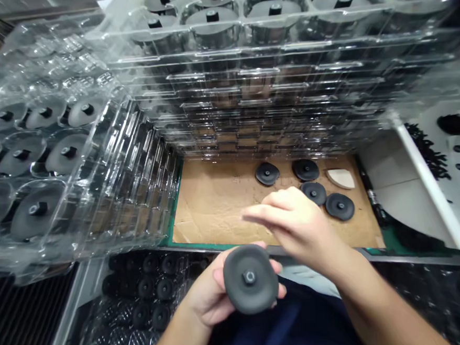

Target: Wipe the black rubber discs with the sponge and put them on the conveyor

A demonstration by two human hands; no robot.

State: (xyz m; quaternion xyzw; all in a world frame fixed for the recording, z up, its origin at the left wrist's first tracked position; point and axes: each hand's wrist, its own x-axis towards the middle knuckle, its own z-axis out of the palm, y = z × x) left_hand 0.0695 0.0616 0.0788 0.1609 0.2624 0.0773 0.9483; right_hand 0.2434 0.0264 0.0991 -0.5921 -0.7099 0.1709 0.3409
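My left hand [213, 294] holds a dark grey rounded-square disc [252, 297] from beneath, fingers wrapped about its edges. A short stud with a pale round tip stands at the disc's centre and faces up. Just above and to the right is my right hand [298, 223], apart from the disc, its fingers stretched toward the left and nothing visible in them. Beyond it, on a brown cardboard sheet [208, 205], lie several similar dark discs [340, 207], studs up. A cream wedge-shaped piece [343, 179] rests behind them.
Tall stacks of clear plastic trays [278, 79] filled with discs rise at the back, with another tray stack [107, 165] on the left. A white-edged partition [431, 179] borders the right; small black parts lie past it. Below left, dark parts [145, 289] sit under the bench edge.
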